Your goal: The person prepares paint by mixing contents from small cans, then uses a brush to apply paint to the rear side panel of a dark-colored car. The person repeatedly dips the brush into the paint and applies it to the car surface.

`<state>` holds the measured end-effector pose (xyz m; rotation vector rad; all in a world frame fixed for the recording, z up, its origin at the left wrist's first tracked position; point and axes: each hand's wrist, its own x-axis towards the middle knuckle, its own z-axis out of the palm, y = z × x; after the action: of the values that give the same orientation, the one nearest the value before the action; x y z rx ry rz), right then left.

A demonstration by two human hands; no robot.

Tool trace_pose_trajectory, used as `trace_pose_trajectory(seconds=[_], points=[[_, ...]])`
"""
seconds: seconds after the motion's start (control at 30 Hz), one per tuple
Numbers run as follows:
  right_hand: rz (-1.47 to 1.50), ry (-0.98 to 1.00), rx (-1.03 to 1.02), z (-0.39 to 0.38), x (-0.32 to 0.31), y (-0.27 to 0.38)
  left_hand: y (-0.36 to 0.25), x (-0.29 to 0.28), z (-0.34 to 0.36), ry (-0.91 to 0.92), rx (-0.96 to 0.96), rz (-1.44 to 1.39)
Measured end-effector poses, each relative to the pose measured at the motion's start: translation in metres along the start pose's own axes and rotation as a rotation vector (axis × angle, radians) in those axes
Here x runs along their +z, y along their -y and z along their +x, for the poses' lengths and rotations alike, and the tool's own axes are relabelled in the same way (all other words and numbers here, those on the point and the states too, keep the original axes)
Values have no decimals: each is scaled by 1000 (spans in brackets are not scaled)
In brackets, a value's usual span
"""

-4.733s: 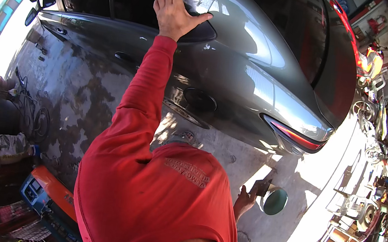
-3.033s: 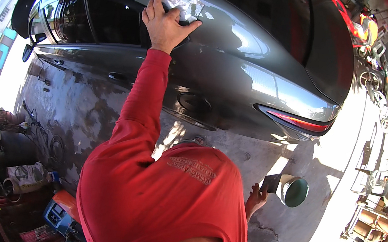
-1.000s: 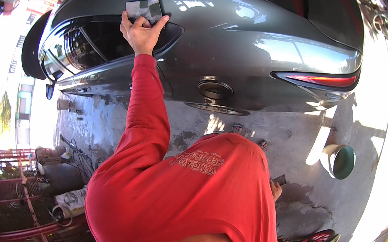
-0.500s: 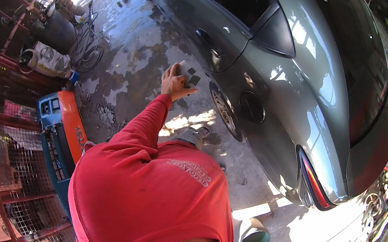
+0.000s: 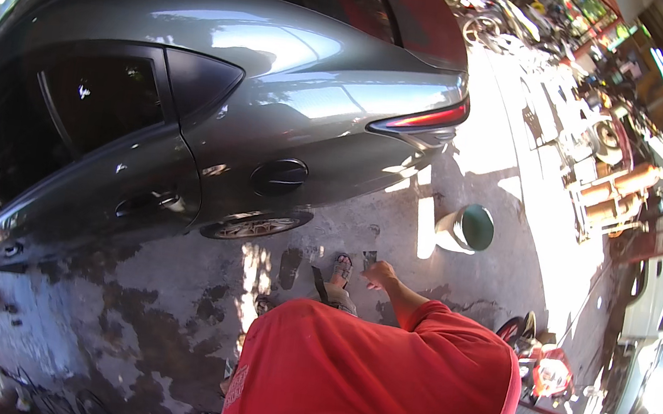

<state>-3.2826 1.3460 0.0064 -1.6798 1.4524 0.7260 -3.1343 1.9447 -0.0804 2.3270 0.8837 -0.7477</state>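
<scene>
1. Beyond the right grip, ahead and to its left, sits the grey car; a second ago the left grip was at its side window with a pale pad, and now no visible hand touches the bodywork. Contact there looks broken off for the moment.
2. Behind the right grip spreads the red shirt. With the view swung round, the right arm has come plainly into sight and the left has gone.
3. Ahead of the grip and to its right, well apart, is the bucket, its green mouth showing. Its shift across the picture is probably just the turned view.
4. Just left of the right grip is a sandalled foot.
5. The right grip appears clamped on a dark piece, thin and flat, at its fingertips; the left grip is out of sight, so I cannot tell whether it is apart or together, nor where the pad is.
6. Counted in view: one car, one shirt, one wheel, one bucket, one tail light, one fuel flap, one clear foot, one grip, one dark piece.
</scene>
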Motion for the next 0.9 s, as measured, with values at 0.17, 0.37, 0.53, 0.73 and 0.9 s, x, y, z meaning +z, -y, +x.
trace_pose_trajectory(seconds=[0.17,0.37,0.53,0.73,0.9], points=[[12,27,-219,-56,78,50,7,-62,59,8,86,-38],[-75,84,-211,-77,127,107,10,-105,154,76,229,-117],[-49,334,-103,-67,158,106,-72,-169,118,210,80,203],[-359,279,-75,-43,160,259,-51,-189,111,162,61,161],[-391,180,-274,-31,204,446,20,-270,114,4,-103,3]])
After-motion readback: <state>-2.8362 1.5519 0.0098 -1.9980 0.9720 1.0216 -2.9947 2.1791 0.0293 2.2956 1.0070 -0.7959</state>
